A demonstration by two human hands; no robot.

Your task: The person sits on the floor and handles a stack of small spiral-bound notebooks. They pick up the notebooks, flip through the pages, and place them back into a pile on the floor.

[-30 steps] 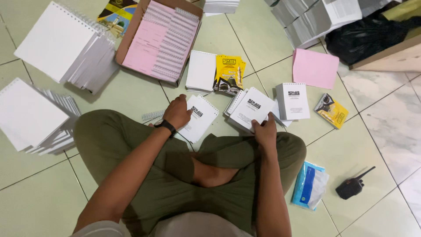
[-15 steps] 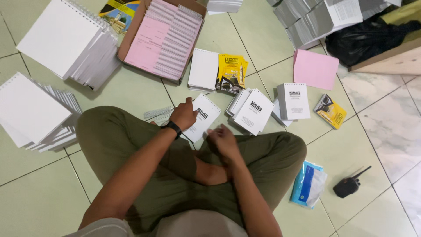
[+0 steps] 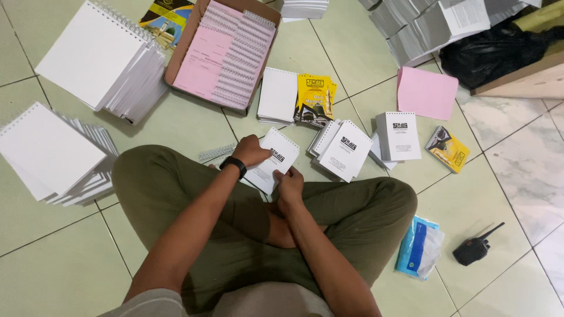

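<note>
Head view: we hold small white booklet [image 3: 273, 167] over tiled floor [image 3: 482, 194], just ahead of crossed legs. Left hand [image 3: 251, 151] fingers clamped on booklet's left edge; right hand [image 3: 289, 186] fingers clamped on bottom edge. Booklet pile [image 3: 342, 148] just beside.

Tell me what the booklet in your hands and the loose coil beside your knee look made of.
Booklet: matte white paper, thin stacked sheets, black print, held by left hand and right hand. Coil: looks like pale plastic comb binding, ribbed; too small to be sure.
</note>
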